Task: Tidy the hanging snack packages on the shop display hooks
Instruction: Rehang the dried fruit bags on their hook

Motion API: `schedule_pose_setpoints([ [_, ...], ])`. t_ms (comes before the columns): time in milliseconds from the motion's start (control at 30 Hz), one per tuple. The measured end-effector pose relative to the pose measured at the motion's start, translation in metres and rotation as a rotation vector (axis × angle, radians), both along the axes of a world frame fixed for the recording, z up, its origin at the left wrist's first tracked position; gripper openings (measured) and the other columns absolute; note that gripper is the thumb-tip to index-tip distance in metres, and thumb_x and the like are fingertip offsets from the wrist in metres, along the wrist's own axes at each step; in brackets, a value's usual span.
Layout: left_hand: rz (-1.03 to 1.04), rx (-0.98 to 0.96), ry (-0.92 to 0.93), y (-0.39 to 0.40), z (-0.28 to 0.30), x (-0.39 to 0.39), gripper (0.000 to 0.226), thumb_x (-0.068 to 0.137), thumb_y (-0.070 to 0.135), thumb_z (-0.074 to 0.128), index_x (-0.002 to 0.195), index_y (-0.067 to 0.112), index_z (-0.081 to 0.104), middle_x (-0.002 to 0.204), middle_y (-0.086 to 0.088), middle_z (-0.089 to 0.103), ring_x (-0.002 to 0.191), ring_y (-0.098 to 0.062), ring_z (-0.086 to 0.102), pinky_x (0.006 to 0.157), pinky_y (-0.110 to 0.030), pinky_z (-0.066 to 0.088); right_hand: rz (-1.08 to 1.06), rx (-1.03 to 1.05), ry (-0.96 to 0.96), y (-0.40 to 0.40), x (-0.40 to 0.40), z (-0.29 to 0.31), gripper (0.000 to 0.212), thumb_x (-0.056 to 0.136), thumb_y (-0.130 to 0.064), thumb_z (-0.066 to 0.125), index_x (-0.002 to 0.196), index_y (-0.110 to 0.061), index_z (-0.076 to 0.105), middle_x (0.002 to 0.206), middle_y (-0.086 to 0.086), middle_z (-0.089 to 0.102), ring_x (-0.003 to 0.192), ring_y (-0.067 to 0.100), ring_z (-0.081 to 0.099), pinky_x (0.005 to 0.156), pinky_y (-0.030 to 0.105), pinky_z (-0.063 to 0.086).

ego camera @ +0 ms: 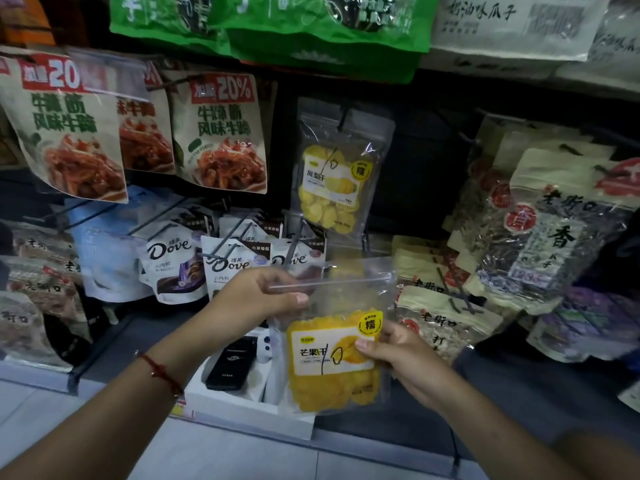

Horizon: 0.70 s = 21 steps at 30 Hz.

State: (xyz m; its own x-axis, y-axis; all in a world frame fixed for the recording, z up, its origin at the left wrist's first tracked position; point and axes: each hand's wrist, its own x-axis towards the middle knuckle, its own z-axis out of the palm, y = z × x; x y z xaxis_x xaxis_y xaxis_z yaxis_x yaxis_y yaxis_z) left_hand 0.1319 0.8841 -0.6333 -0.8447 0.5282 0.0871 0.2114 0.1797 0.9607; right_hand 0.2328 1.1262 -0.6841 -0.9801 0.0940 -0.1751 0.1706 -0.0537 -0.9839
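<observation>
I hold a clear bag of yellow dried mango (pixel 334 344) in front of the display, off any hook. My left hand (pixel 256 296) pinches its top left edge near the zip strip. My right hand (pixel 398 355) grips its right side, thumb on the white label. Above it a similar clear bag of yellow dried pineapple (pixel 334 174) hangs alone on a hook against the dark back panel.
Dove chocolate bags (pixel 176 265) hang on hooks to the left, beef tendon snack bags (pixel 221 133) above them. Sunflower seed bags (pixel 540 237) crowd the right side. Green bags (pixel 311 26) hang overhead. A white box with a black device (pixel 235 372) sits on the shelf below.
</observation>
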Motion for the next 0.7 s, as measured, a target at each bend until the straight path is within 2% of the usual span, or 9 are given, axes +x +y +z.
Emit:
schedule_pose_setpoints([
  [67,-0.015,-0.076,-0.004,0.004,-0.005,0.001,0.012,0.08,0.019,0.082,0.08,0.012,0.073,0.07,-0.002,0.074,0.063,-0.009,0.068,0.062,-0.021,0.051,0.006,0.0,-0.042,0.007,0.003,-0.013,0.039,0.073,-0.014,0.076,0.111,-0.008,0.07,0.112,0.012,0.075,0.106,0.026,0.07,0.096,0.035,0.053],
  [133,-0.063,-0.205,0.021,0.008,-0.014,-0.002,0.016,0.078,0.028,0.084,0.07,0.019,0.074,0.069,0.002,0.072,0.063,-0.005,0.065,0.065,-0.022,0.048,-0.002,0.003,-0.097,0.013,0.007,-0.028,0.037,0.072,-0.013,0.076,0.108,-0.009,0.071,0.109,0.01,0.075,0.104,0.024,0.071,0.091,0.03,0.054],
  [233,-0.113,-0.313,0.038,0.013,-0.031,-0.002,0.011,0.08,0.03,0.083,0.075,0.021,0.078,0.077,0.005,0.076,0.074,-0.008,0.069,0.071,-0.026,0.052,-0.02,0.001,-0.168,0.02,0.015,-0.05,0.024,0.079,-0.003,0.073,0.103,-0.007,0.071,0.102,0.009,0.077,0.093,0.018,0.073,0.074,0.02,0.055],
  [300,-0.137,-0.337,0.05,0.02,-0.041,0.001,0.007,0.082,0.029,0.081,0.082,0.023,0.08,0.082,0.005,0.077,0.082,-0.013,0.071,0.077,-0.031,0.054,-0.015,0.001,-0.209,0.024,0.018,-0.063,0.021,0.084,0.004,0.069,0.102,-0.007,0.07,0.098,0.008,0.077,0.088,0.016,0.074,0.07,0.019,0.055],
  [400,-0.149,-0.362,0.044,0.035,-0.055,0.006,0.009,0.086,0.029,0.078,0.085,0.02,0.078,0.083,0.001,0.076,0.081,-0.011,0.071,0.077,-0.031,0.055,0.013,-0.011,-0.248,0.025,0.021,-0.074,0.02,0.087,0.005,0.066,0.101,-0.008,0.07,0.097,0.007,0.077,0.089,0.017,0.074,0.073,0.022,0.056],
  [500,-0.132,-0.368,0.03,0.045,-0.062,0.006,0.016,0.091,0.03,0.072,0.084,0.017,0.077,0.082,0.004,0.076,0.073,-0.005,0.068,0.066,-0.018,0.05,0.005,-0.017,-0.274,0.029,0.019,-0.085,0.02,0.086,0.003,0.067,0.103,-0.009,0.07,0.101,0.007,0.077,0.094,0.019,0.073,0.079,0.025,0.057],
  [567,-0.126,-0.345,0.026,0.047,-0.063,0.006,0.014,0.092,0.028,0.071,0.085,0.017,0.076,0.081,0.004,0.077,0.074,-0.006,0.069,0.063,-0.014,0.048,0.012,0.016,-0.283,0.032,0.017,-0.088,0.023,0.085,-0.002,0.071,0.107,-0.009,0.07,0.107,0.009,0.076,0.103,0.023,0.071,0.09,0.031,0.056],
  [633,-0.12,-0.317,0.024,0.047,-0.067,0.005,0.01,0.092,0.025,0.071,0.089,0.019,0.077,0.082,0.004,0.077,0.077,-0.01,0.071,0.069,-0.021,0.054,0.026,0.071,-0.291,0.035,0.016,-0.086,0.03,0.084,-0.009,0.075,0.113,-0.011,0.069,0.112,0.008,0.075,0.111,0.024,0.068,0.102,0.036,0.051],
  [700,-0.124,-0.291,0.018,0.05,-0.071,0.006,0.009,0.092,0.023,0.071,0.097,0.023,0.078,0.086,0.003,0.077,0.081,-0.012,0.073,0.082,-0.034,0.059,0.044,0.14,-0.297,0.037,0.015,-0.08,0.034,0.085,-0.018,0.077,0.118,-0.017,0.069,0.112,0.0,0.075,0.11,0.018,0.068,0.102,0.032,0.05],
])
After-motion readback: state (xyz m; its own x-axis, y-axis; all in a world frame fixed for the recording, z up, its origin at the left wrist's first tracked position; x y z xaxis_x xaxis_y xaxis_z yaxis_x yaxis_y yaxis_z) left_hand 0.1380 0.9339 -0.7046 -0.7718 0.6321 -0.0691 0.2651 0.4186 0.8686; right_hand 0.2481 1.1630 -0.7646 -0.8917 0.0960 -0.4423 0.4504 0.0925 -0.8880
